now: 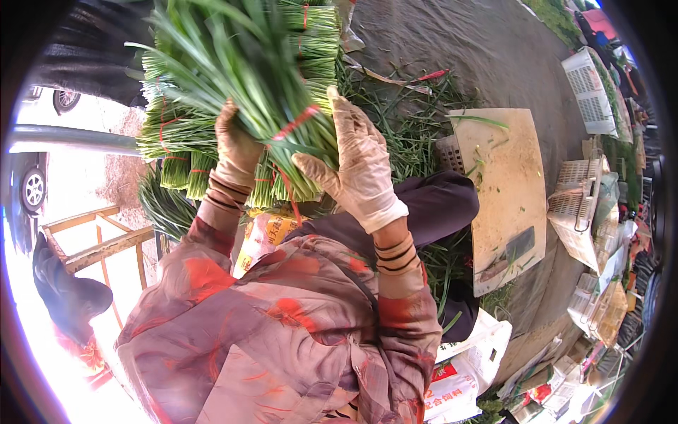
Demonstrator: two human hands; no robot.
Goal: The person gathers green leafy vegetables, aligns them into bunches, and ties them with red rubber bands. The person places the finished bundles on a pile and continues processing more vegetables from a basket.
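Note:
Both my hands wear soiled, light-coloured gloves and hold a bundle of garlic chives (254,90) between them. A red tie (296,123) circles its stalks, and its leafy top is blurred. My left hand (235,140) grips the leafy side, partly hidden behind the leaves. Against the stalk end rests my right hand (360,159), its thumb across the stalks and its fingers stretched along the side. Under and beyond the held bundle lies a pile of tied chive bundles (180,130), their stalk ends side by side. A red strand (288,188) hangs below the held bundle.
Loose chive leaves (397,122) litter the ground to the right. A worn board (503,196) lies near my knee (450,204), partly over a plastic crate (450,151). White crates (580,206) line the far right. A rusty metal frame (100,244) stands at left.

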